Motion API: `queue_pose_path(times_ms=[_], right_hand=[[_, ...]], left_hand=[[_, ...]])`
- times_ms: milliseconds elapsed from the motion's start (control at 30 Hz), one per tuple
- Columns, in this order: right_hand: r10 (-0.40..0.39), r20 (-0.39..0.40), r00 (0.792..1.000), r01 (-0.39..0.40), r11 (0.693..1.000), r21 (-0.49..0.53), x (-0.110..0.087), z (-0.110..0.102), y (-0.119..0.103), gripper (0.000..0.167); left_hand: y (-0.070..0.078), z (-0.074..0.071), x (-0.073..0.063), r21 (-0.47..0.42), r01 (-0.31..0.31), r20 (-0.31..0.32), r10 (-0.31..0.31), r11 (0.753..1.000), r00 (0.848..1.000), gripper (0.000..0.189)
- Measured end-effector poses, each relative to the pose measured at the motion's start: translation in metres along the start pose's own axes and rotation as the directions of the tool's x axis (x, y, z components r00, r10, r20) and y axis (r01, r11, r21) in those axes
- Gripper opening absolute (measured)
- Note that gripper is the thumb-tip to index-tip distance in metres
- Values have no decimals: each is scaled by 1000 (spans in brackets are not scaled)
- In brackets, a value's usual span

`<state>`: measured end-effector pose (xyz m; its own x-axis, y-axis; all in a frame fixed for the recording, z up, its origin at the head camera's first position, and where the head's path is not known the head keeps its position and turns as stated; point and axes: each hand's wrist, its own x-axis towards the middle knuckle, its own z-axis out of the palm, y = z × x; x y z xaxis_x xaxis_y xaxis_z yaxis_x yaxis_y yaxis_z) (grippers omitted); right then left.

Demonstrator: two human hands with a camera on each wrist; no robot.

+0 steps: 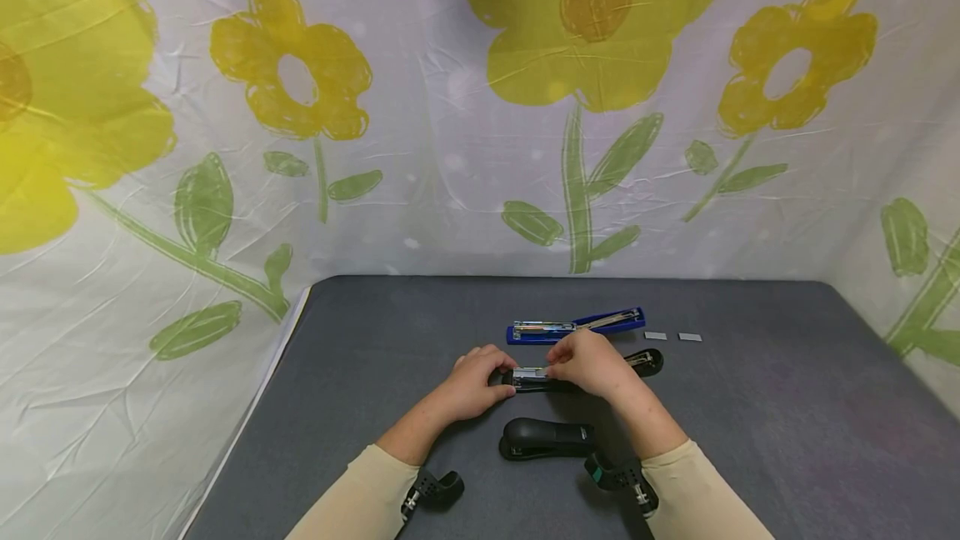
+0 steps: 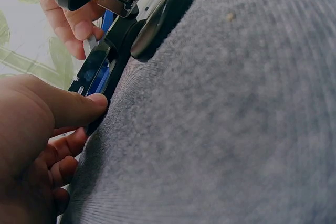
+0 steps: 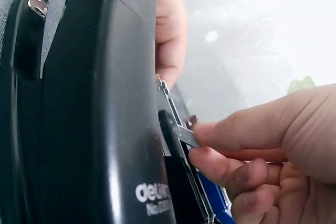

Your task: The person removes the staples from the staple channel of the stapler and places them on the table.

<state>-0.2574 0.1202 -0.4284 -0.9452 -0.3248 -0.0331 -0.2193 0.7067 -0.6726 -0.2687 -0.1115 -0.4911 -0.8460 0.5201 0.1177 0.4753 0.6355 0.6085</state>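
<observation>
An opened black stapler (image 1: 531, 382) lies crosswise on the table, its magazine bared and its top arm folded back to the right. My left hand (image 1: 474, 382) grips the stapler's left end, the thumb pressing its near side in the left wrist view. Between thumb and forefinger my right hand (image 1: 592, 363) pinches a small grey strip of staples (image 3: 188, 138), held right at the magazine. Behind both hands is an opened blue stapler (image 1: 540, 333). Nearer to me lies a closed black stapler (image 1: 546, 438), lettered on its side, which hides part of the work in the right wrist view.
Two staple strips, a left one (image 1: 656, 336) and a right one (image 1: 690, 337), lie beside the blue stapler. The dark grey table (image 1: 360, 340) ends at a flower-printed curtain (image 1: 420, 190). Each wrist carries a black camera mount.
</observation>
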Motion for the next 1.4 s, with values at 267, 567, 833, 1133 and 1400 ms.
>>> queue_pose_path(times_ms=[267, 567, 833, 1133, 1400], right_hand=[[-59, 19, 998, 61, 992, -109, 0, 4, -2, 6], [-50, 12, 999, 51, 992, -115, -1, -5, 2, 5], [-16, 41, 999, 20, 997, -76, -8, -24, 3, 6], [-58, 90, 994, 61, 998, -23, -18, -50, 6, 7], [-40, 111, 993, 40, 999, 3, -28, -77, 16, 13]], left_hand=[[-1, 1, -1, -1, -5, -3, 5, 1000, 1000, 26], [0, 1, -1, 3, -10, -5, 10, 1000, 1000, 26], [0, 1, 0, 22, -18, 6, 18, 1000, 1000, 27], [-2, 1, -1, 28, -21, 25, 20, 999, 999, 27], [-1, 0, -1, 25, -21, 25, 20, 999, 999, 27]])
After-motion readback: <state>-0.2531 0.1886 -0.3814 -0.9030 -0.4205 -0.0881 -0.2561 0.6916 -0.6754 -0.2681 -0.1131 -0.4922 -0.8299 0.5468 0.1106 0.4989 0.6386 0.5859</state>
